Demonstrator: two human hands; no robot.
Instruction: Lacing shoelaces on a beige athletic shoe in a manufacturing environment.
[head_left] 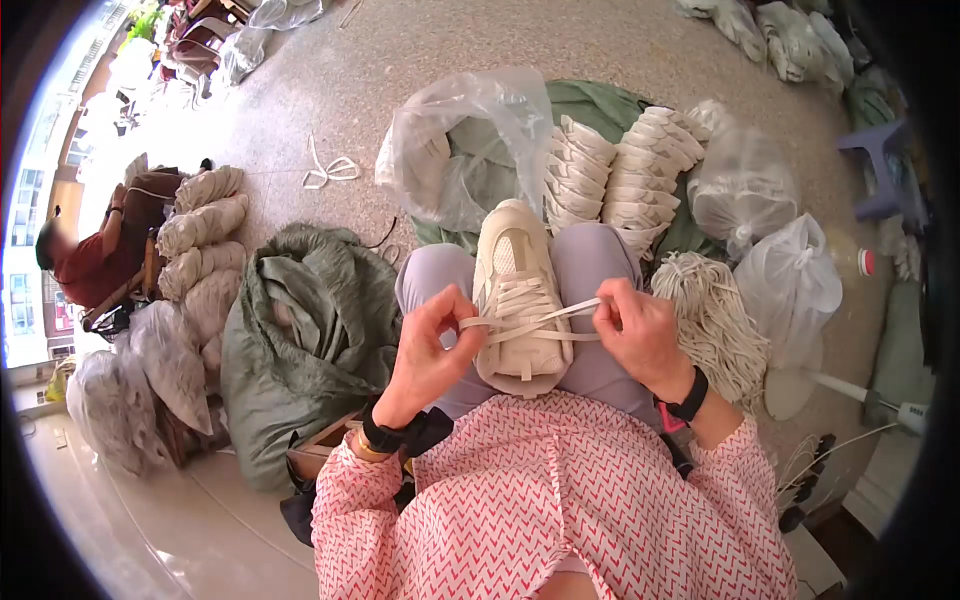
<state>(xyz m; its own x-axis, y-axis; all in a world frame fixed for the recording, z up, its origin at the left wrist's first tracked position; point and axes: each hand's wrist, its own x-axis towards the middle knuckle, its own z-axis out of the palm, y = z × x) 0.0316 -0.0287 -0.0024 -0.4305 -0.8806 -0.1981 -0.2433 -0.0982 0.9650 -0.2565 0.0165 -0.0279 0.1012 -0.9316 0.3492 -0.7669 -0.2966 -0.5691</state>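
Seated, with a cream shoe (520, 290) resting sole-down across the lap, toe pointing far, between two knees in lilac trousers (600, 270). Left hand (432, 345) at the shoe's left side, thumb and forefinger pinching one end of a flat cream lace (545, 320), remaining fingers curled loosely beneath. Right hand (640, 330) at the shoe's right side, fingertips pressed together on the lace's other end, drawn taut across the eyelets. Black band on each wrist; sleeves of a pink zigzag-patterned top (560, 500) near the lower edge.

Just beyond the knees, two rows of stacked cream shoes (620, 175) on a green cloth, a crumpled clear plastic bag (465, 145) to their left. To the right, a bundle of cream laces (715, 320) touching the right thigh, two knotted clear bags (780, 260) farther right. To the left, a heaped green sack (300, 340), and beyond it a pile of wrapped shoe bundles (200, 240). Far left, another person (100, 250) in a red top, seated. A loose lace (330, 170) lying alone on the speckled floor, well apart from everything.
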